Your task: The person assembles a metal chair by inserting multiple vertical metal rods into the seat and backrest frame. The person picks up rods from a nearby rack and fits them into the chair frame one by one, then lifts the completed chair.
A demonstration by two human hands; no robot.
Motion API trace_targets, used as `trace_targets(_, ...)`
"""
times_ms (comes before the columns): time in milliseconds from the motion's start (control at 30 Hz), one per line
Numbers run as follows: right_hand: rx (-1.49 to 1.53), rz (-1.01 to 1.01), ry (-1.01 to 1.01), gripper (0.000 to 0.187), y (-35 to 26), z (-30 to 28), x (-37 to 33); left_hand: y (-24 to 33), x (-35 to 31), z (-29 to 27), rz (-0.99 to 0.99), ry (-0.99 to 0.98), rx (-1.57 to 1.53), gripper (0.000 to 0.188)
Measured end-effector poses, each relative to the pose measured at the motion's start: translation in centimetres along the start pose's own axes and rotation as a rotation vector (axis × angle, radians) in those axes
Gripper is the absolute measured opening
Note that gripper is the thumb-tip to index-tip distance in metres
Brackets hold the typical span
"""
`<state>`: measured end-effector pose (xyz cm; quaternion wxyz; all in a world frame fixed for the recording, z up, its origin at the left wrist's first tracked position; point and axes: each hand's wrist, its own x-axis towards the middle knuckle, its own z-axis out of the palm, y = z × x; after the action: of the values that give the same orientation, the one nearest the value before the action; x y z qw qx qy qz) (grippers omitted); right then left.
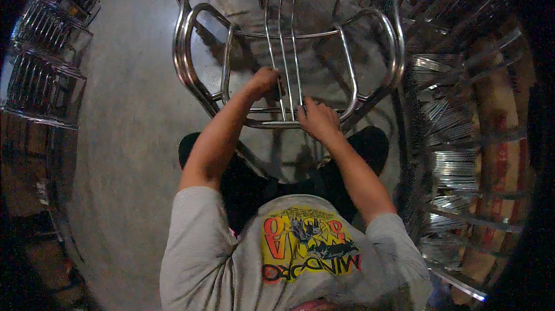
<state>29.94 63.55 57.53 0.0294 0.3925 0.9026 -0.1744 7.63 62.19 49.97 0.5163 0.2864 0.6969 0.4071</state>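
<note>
A shiny tubular metal chair frame stands in front of me, between my knees. Several thin metal rods run lengthwise over its middle, down to the near crossbar. My left hand is closed beside the leftmost rod, around something small and dark that I cannot make out. Lower and to the right, my right hand is closed at the near end of the rightmost rod, its fingertips pinching it just above the crossbar. The palm side of both hands is hidden.
Stacked metal frames line the left side. On the right, a rack holds bundles of metal tubes beside brown cardboard. More metal frames stand beyond the chair frame on the grey concrete floor.
</note>
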Motion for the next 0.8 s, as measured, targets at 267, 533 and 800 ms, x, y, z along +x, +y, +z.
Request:
trace_targets(267, -0.024, -0.102, 0.094, 0.039, -0.1, -1.7, 2.9, 3.8, -4.0, 0.1, -0.095, 0.013, -0.430, 0.034)
trace_targets(533, -0.095, -0.460, 0.327, 0.046, -1.2, -6.7, -2.3, 9.0, -12.7, -0.5, 0.048, -0.089, -0.664, 0.044)
trace_targets(800, 0.000, -0.400, 0.233, 0.051, -2.8, -10.2, -2.2, 13.0, -14.5, -0.3, 0.073, -0.140, -0.955, 0.052)
